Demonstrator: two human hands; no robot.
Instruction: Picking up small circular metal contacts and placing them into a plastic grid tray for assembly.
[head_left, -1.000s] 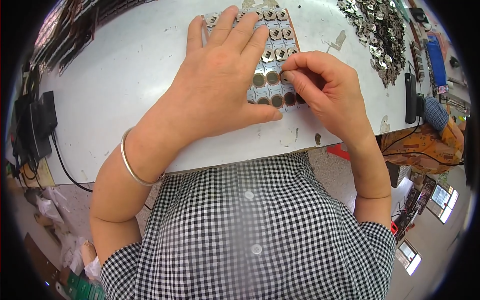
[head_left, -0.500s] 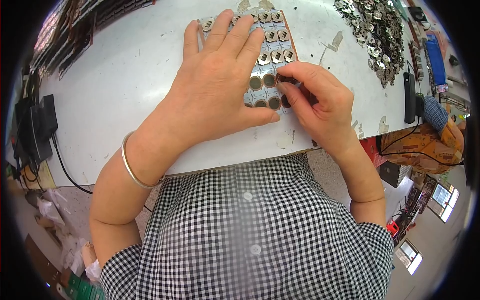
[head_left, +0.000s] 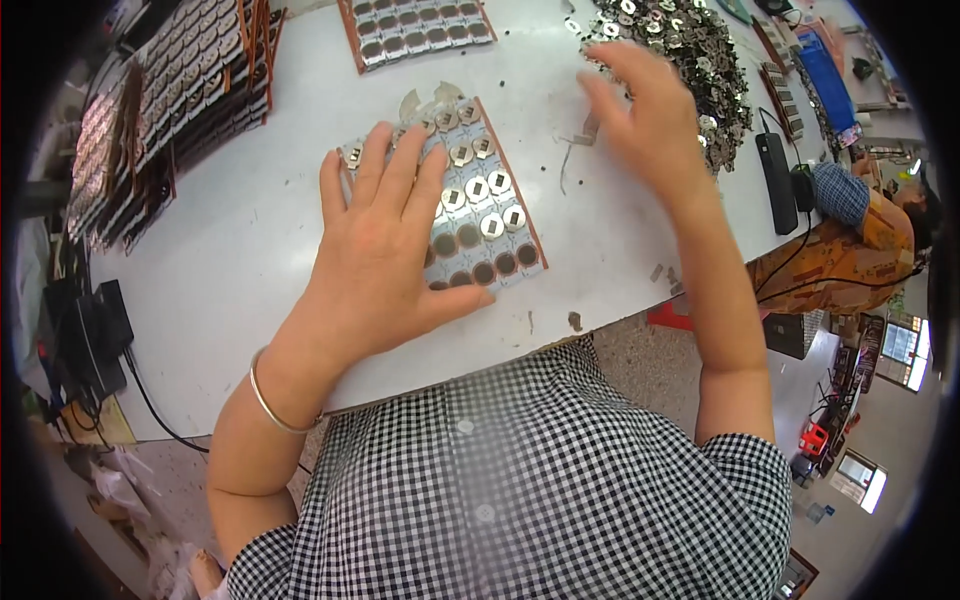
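Observation:
My left hand (head_left: pixel 385 240) lies flat with spread fingers over the left part of a panel of small circuit boards (head_left: pixel 521 205), which has reddish-brown side rails. Several shiny metal discs with notched edges (head_left: pixel 476 189) sit on the panel's upper rows. Two more discs (head_left: pixel 492 227) are at the right end of a lower row. Dark round spots (head_left: pixel 485 272) show bare in the nearest row. Away to the right, my right hand (head_left: pixel 650 125) hovers at the near-left edge of a heap of loose metal discs (head_left: pixel 725 90), thumb and fingers apart, with nothing visible between them.
A second panel (head_left: pixel 415 30) lies at the back, and stacked panels (head_left: pixel 190 80) stand at the left. A black power strip (head_left: pixel 777 182) and a blue tray (head_left: pixel 825 70) are on the right, near a person in orange (head_left: pixel 850 240). Black adapters (head_left: pixel 100 320) trail a cable at the left.
My right hand has left the panel's right side and moved to the disc heap. Two discs now show where its fingers were. The view has shifted; my left hand stays on the panel.

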